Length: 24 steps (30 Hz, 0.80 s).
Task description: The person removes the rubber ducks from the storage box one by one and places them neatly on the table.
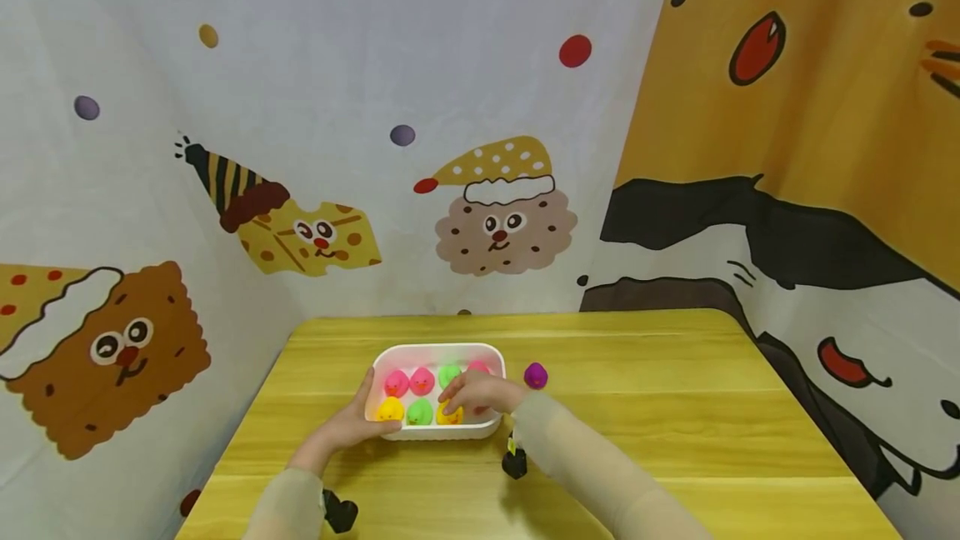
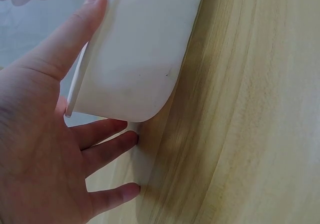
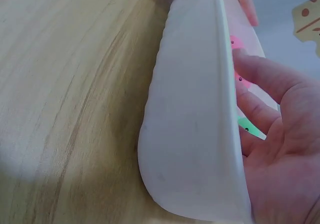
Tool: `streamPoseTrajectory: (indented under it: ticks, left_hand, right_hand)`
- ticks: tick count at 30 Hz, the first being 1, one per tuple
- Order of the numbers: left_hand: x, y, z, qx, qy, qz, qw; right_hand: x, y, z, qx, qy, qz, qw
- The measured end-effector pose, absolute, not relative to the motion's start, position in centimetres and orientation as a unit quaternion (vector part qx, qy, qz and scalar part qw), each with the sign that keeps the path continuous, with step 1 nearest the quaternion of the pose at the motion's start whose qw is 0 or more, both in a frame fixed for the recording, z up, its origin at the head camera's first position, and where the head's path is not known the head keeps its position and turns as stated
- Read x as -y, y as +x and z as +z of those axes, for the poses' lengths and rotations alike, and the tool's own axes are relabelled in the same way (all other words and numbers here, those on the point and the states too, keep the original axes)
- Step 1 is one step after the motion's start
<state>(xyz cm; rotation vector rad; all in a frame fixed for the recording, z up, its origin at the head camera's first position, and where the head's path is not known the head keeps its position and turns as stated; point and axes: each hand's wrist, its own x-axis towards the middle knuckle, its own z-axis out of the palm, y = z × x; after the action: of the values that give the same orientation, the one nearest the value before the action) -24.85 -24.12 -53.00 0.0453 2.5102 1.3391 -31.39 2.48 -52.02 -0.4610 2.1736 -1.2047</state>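
A white plastic tray [image 1: 420, 433] holds several small rubber ducks. My left hand [image 1: 348, 426] holds its left end, thumb along the front rim and fingers around the side; the left wrist view shows the tray's corner between them. Over the right rim reaches my right hand [image 1: 483, 392], fingertips down at a yellow duck [image 1: 452, 417]. Whether they pinch it is hidden. A green duck [image 1: 420, 413] and another yellow duck [image 1: 390, 409] sit along the front. Behind are two pink ducks [image 1: 422, 382], another green duck [image 1: 448, 375] and, partly covered, a pink duck [image 1: 478, 367].
Outside the tray, just to its right, a purple duck [image 1: 536, 375] stands on the wooden table [image 1: 645, 407]. A cloth backdrop [image 1: 480, 90] printed with cartoon figures hangs behind the table and along its sides. Each wrist wears a small black device.
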Motion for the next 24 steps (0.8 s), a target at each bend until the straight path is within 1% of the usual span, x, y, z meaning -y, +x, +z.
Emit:
streamPoseTrajectory:
  ticks: [8,24]
  left_hand:
    - [24.13,-24.84,-53.15,-0.872,0.023,0.466,0.146]
    - [24.20,-24.95,-53.32,-0.863,0.023,0.481,0.152]
  right_hand:
    - [-2.25,-31.37,-52.21,-0.821,-0.165,-0.455,0.303]
    - [-2.00,-31.31,-52.34,-0.842,-0.169,-0.433,0.273]
